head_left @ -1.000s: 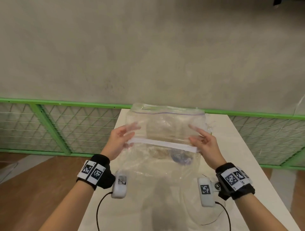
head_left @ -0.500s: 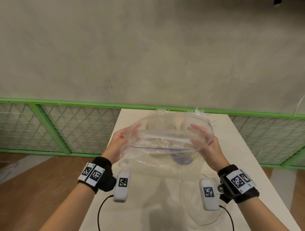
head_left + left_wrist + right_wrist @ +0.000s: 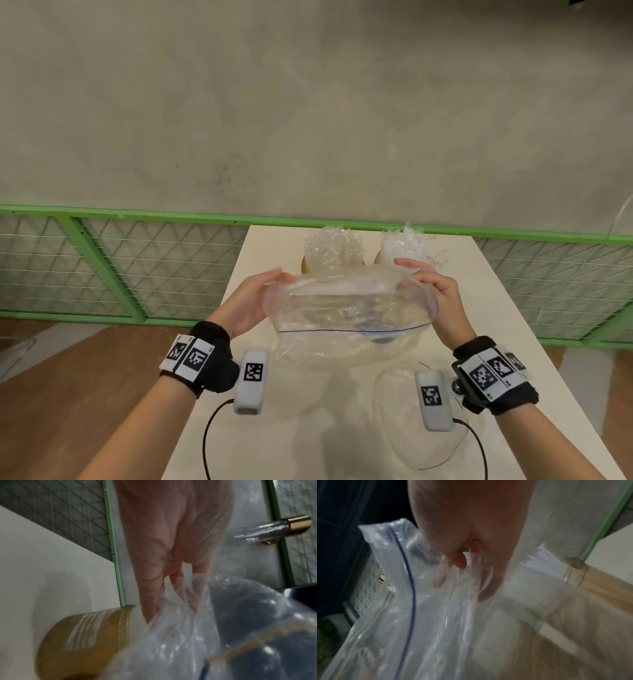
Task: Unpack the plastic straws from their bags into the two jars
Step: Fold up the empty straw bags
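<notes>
Item 1, nearest: a second clear bag [image 3: 416,421] is seen lying flat on the white bench [image 3: 534,359], below the right wrist.

Item 2: a clear zip bag [image 3: 349,315] with a blue seal line is held above the bench, mouth spread toward the viewer. The left hand [image 3: 248,305] is a grip clenched on the bag's left edge; the right hand [image 3: 436,294] is a grip clenched on its right edge. No straws can be made out inside; the contents are judged few or none, though the film's glare leaves this uncertain.

Handling, as judged: the bag is very light, limp and slippery, and will collapse if held at one point only. It is best taken at the stiffer seal strip on both sides, as now.

Item 3, farther: two jars [image 3: 305,263] are stood just behind the bag, each topped by a bundle of plastic straws [image 3: 334,246] that sticks up past the bag's rim. The jars themselves are almost hidden in the head view.

Item 4, farthest: a green mesh fence [image 3: 102,270] and a grey wall.

Views compared: the amber jar body [image 3: 82,641] and its threaded neck are shown only by the left wrist view; the white straw ends [image 3: 544,558] in the other jar's clear neck are shown only by the right wrist view. Fingers [image 3: 458,561] pinching film are confirmed by both wrist views, which are blurred.
</notes>
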A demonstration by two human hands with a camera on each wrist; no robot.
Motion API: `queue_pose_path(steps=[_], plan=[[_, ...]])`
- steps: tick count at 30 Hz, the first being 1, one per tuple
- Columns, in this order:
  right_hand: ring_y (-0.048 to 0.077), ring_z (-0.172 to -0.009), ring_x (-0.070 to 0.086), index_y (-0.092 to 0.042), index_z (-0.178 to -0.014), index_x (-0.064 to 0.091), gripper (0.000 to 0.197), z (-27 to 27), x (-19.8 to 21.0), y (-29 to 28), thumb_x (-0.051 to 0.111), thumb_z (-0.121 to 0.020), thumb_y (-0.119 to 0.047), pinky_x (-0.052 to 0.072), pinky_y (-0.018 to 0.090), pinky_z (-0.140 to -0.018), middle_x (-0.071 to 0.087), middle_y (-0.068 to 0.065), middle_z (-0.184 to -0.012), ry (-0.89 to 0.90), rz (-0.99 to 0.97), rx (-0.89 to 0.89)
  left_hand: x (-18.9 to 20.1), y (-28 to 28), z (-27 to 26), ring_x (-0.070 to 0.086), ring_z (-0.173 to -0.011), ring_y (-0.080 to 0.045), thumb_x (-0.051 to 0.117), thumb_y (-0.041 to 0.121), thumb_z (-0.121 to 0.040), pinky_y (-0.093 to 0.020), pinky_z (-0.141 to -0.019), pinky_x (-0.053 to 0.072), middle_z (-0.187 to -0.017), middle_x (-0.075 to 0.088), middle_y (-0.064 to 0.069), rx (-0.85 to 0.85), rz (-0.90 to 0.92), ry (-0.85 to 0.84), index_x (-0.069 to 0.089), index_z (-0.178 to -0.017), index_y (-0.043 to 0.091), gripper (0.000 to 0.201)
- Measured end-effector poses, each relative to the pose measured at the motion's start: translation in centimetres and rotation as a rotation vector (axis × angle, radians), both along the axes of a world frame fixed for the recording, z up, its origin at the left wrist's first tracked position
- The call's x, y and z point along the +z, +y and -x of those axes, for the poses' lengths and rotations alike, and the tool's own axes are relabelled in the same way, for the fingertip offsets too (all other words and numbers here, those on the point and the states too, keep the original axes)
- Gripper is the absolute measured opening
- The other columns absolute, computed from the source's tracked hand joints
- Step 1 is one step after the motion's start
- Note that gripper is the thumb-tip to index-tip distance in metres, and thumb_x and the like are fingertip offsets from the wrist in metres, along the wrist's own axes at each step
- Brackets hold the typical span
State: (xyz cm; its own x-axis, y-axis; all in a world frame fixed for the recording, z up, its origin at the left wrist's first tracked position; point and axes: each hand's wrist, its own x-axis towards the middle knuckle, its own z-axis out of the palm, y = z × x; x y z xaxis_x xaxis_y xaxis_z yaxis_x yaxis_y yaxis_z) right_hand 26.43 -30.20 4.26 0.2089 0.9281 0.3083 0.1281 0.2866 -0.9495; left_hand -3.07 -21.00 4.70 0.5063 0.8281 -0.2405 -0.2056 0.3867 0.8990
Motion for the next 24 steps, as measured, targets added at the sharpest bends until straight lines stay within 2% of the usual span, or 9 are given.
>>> queue_pose_path(steps=[4,7,9,11,14,16,18,20,24], plan=[[0.023,-0.089,0.060,-0.026,-0.116,0.059,0.038,0.2,1.6,0.1,0.034,-0.095,-0.044,0.047,0.044,-0.081,0.060,0.009,-0.111,0.278,0.232,-0.049,-0.5,-0.2,-0.2,0.067,-0.090,-0.008,0.051,-0.016,-0.082,-0.015,-0.075,0.055,-0.098,0.072,0.003,0.123,-0.177,0.080,0.071,-0.093,0.009,0.033],[0.022,-0.099,0.055,-0.026,-0.139,0.032,0.066,1.1,1.4,-0.2,0.044,-0.084,-0.062,0.047,0.033,-0.074,0.046,0.004,-0.124,0.078,0.580,-0.033,-0.1,-0.3,-0.7,0.061,-0.102,0.005,0.046,-0.021,-0.081,-0.011,-0.082,0.049,-0.110,0.067,0.010,0.109,-0.276,0.080,0.067,-0.104,0.013,0.046],[0.016,-0.111,0.053,-0.024,-0.135,0.035,0.066,1.9,1.0,-0.4,0.058,-0.081,-0.053,0.049,0.028,-0.071,0.048,-0.008,-0.123,-0.111,0.731,0.132,0.1,-0.4,-1.0,0.053,-0.115,0.004,0.043,-0.022,-0.080,-0.016,-0.091,0.045,-0.115,0.065,0.015,0.076,-0.317,0.115,0.065,-0.109,0.017,0.053],[0.010,-0.097,0.062,-0.021,-0.119,0.055,0.056,2.1,0.7,-0.5,0.075,-0.072,-0.043,0.054,0.028,-0.071,0.064,-0.008,-0.111,-0.212,0.744,0.237,0.1,-0.2,-1.1,0.051,-0.118,-0.001,0.043,-0.022,-0.081,-0.020,-0.094,0.043,-0.118,0.065,0.015,0.090,-0.324,0.112,0.062,-0.115,0.020,0.058],[0.015,-0.077,0.066,-0.012,-0.086,0.069,0.021,1.7,0.3,-0.3,0.081,-0.069,-0.011,0.054,0.018,-0.066,0.071,-0.001,-0.082,-0.207,0.595,0.077,-0.2,0.4,-0.4,0.057,-0.111,-0.015,0.051,-0.017,-0.083,-0.029,-0.095,0.042,-0.125,0.061,-0.002,0.119,-0.221,0.019,0.045,-0.133,0.026,0.066],[0.023,-0.079,0.065,-0.005,-0.084,0.071,0.015,0.9,0.0,0.0,0.078,-0.071,-0.004,0.051,0.018,-0.062,0.071,0.004,-0.081,-0.132,0.480,-0.044,-1.0,0.5,-0.2,0.059,-0.113,-0.020,0.066,-0.001,-0.080,-0.033,-0.101,0.042,-0.124,0.060,-0.007,0.061,-0.149,0.089,0.039,-0.136,0.025,0.067],[0.027,-0.084,0.066,-0.003,-0.092,0.071,0.024,0.5,0.1,0.2,0.079,-0.070,-0.007,0.054,0.025,-0.069,0.072,0.009,-0.088,-0.083,0.423,-0.046,-1.9,0.3,-0.4,0.060,-0.114,-0.019,0.076,0.023,-0.071,-0.035,-0.102,0.042,-0.120,0.064,-0.004,-0.059,-0.196,0.314,0.048,-0.129,0.020,0.065],[0.023,-0.091,0.067,-0.008,-0.104,0.068,0.042,0.1,0.1,0.6,0.083,-0.065,-0.018,0.056,0.032,-0.079,0.071,0.009,-0.099,-0.043,0.396,-0.071,-2.8,0.1,-0.9,0.060,-0.110,-0.019,0.074,0.027,-0.075,-0.030,-0.098,0.044,-0.111,0.067,0.000,-0.062,-0.304,0.450,0.058,-0.117,0.014,0.046],[0.022,-0.121,0.053,-0.015,-0.132,0.047,0.096,0.4,-0.6,0.9,0.081,-0.054,-0.060,0.044,0.044,-0.102,0.054,0.007,-0.134,0.044,0.403,-0.125,-2.9,0.0,-1.5,0.065,-0.088,-0.018,0.056,0.012,-0.092,-0.039,-0.090,0.049,-0.092,0.066,0.002,-0.007,-0.207,0.244,0.059,-0.102,0.017,0.011]])
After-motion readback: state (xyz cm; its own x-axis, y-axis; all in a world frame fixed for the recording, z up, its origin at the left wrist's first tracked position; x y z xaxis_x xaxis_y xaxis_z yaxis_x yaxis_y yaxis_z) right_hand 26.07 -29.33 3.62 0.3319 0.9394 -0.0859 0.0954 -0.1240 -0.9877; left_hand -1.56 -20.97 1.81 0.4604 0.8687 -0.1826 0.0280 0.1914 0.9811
